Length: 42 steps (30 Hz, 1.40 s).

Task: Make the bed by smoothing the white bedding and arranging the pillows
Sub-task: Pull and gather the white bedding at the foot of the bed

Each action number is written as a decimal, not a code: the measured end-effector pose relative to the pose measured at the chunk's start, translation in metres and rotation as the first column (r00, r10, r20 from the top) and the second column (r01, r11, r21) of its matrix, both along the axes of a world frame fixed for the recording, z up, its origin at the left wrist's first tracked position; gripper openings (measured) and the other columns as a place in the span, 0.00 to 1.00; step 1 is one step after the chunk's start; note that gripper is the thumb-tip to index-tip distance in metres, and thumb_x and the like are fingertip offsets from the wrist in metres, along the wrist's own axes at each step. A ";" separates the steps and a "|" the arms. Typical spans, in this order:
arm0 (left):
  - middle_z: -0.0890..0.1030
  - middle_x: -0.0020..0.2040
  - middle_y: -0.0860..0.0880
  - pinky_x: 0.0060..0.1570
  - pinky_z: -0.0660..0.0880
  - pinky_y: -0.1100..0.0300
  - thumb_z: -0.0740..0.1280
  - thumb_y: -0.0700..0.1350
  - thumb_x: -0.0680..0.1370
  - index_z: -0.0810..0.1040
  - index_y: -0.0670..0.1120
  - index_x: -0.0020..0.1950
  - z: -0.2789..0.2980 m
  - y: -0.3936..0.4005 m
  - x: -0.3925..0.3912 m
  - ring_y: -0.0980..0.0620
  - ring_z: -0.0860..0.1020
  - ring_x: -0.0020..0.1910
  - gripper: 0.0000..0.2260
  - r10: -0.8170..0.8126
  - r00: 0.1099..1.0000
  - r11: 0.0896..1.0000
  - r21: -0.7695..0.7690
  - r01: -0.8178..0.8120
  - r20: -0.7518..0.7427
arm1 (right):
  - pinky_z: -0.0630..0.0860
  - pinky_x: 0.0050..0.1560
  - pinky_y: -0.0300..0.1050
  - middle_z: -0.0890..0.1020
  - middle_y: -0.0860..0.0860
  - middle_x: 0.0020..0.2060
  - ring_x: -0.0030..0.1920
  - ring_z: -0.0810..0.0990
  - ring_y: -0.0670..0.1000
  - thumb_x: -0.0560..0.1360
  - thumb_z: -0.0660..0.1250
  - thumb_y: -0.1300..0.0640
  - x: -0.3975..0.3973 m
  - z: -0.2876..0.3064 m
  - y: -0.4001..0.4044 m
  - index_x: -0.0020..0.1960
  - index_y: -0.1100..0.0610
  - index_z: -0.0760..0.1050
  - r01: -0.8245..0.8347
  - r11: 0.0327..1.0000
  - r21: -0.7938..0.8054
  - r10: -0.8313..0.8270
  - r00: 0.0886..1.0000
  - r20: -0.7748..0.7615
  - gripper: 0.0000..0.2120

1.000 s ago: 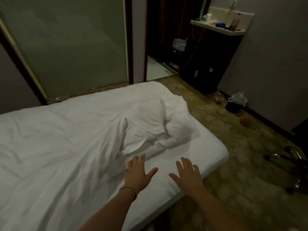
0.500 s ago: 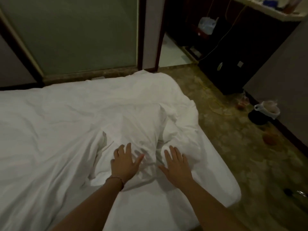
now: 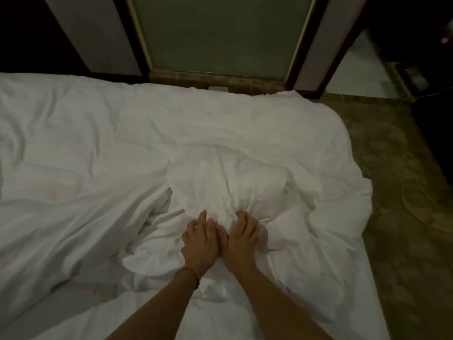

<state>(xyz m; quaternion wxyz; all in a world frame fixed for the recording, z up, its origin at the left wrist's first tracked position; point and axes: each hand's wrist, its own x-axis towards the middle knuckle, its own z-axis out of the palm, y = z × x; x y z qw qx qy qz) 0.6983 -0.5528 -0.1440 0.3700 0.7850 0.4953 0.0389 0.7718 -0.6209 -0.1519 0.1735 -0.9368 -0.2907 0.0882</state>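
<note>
A white duvet (image 3: 98, 168) covers the bed, wrinkled across its whole width. Near the bed's right end it is bunched into a rounded lump (image 3: 232, 182). My left hand (image 3: 201, 241), with a thin bracelet on the wrist, and my right hand (image 3: 242, 241) lie side by side at the near edge of that lump. The fingers of both curl into the gathered cloth, which puckers around them. The bare white sheet (image 3: 306, 303) shows in front of the lump. No separate pillow is visible.
A frosted glass panel (image 3: 220, 33) in a dark frame stands just behind the bed's far edge. Patterned brown floor (image 3: 404, 229) runs along the right side of the bed. A dark cabinet (image 3: 436, 131) stands at the far right.
Both hands slid from the flat sheet onto the bunched duvet, came together and closed on the cloth. The view swung left and tilted down over the bed.
</note>
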 end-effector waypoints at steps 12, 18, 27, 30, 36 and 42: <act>0.75 0.62 0.49 0.57 0.59 0.57 0.40 0.65 0.76 0.72 0.51 0.66 0.037 -0.036 -0.012 0.45 0.71 0.61 0.32 0.216 0.960 0.976 -0.028 -0.214 0.178 | 0.76 0.47 0.49 0.82 0.55 0.46 0.47 0.82 0.57 0.76 0.43 0.30 0.011 0.072 -0.041 0.54 0.57 0.70 -0.115 0.993 0.008 0.115 0.987 -0.110 0.33; 0.73 0.63 0.48 0.59 0.63 0.51 0.47 0.60 0.82 0.72 0.49 0.67 0.076 -0.078 -0.055 0.43 0.71 0.61 0.23 0.165 0.975 0.985 0.019 -0.170 0.151 | 0.78 0.46 0.49 0.84 0.56 0.43 0.46 0.84 0.58 0.66 0.23 0.26 -0.028 0.107 -0.098 0.54 0.57 0.72 -0.161 0.985 -0.060 0.161 0.987 0.005 0.51; 0.72 0.64 0.43 0.60 0.68 0.44 0.48 0.63 0.81 0.71 0.50 0.68 0.122 -0.144 -0.139 0.38 0.70 0.62 0.25 -0.060 0.995 0.989 0.139 0.048 0.084 | 0.76 0.46 0.50 0.84 0.55 0.46 0.47 0.83 0.58 0.60 0.18 0.24 -0.085 0.148 -0.248 0.54 0.55 0.71 -0.224 0.950 -0.216 0.242 0.968 0.060 0.55; 0.69 0.67 0.42 0.61 0.68 0.42 0.52 0.64 0.80 0.69 0.50 0.71 0.123 -0.176 -0.162 0.38 0.65 0.67 0.26 -0.122 0.991 0.949 0.285 0.134 -0.058 | 0.74 0.46 0.48 0.83 0.55 0.48 0.48 0.82 0.57 0.63 0.25 0.24 -0.111 0.170 -0.299 0.55 0.54 0.70 -0.286 0.926 -0.247 0.301 0.953 0.025 0.49; 0.62 0.77 0.51 0.71 0.57 0.39 0.50 0.61 0.83 0.63 0.57 0.76 0.129 -0.238 -0.170 0.43 0.56 0.76 0.22 -0.356 0.929 0.917 0.157 0.367 -0.098 | 0.68 0.44 0.46 0.82 0.55 0.50 0.49 0.81 0.56 0.72 0.39 0.28 -0.150 0.189 -0.359 0.53 0.53 0.70 -0.286 0.917 -0.279 0.279 0.958 -0.066 0.35; 0.82 0.54 0.48 0.60 0.67 0.49 0.36 0.67 0.78 0.80 0.51 0.56 0.119 -0.322 -0.192 0.43 0.77 0.57 0.37 -0.366 0.914 0.907 0.154 0.393 -0.177 | 0.71 0.49 0.47 0.82 0.54 0.51 0.51 0.81 0.56 0.64 0.30 0.23 -0.166 0.187 -0.433 0.54 0.53 0.73 -0.337 0.905 -0.261 0.315 0.941 -0.123 0.46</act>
